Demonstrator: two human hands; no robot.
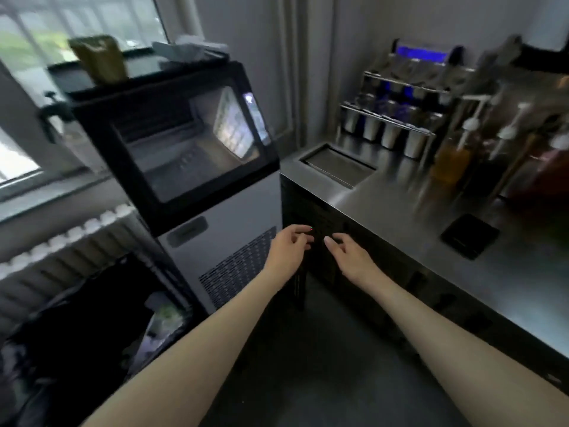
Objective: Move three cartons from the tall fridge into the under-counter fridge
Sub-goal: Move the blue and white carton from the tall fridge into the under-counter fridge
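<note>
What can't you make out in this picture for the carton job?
- Cartons and tall fridge: none in the head view.
- Under-counter fridge: its dark front below the steel counter is in shadow; doors cannot be told apart.
- Bottles and metal cups: motion blur hides labels.
- Left hand and right hand: whether they touch the counter front is unclear.

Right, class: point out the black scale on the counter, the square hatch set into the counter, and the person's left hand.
black scale (469, 236), head view, its top plate.
square hatch (338, 165), head view, its recessed lid.
left hand (288, 248), head view, back of the hand.
</note>
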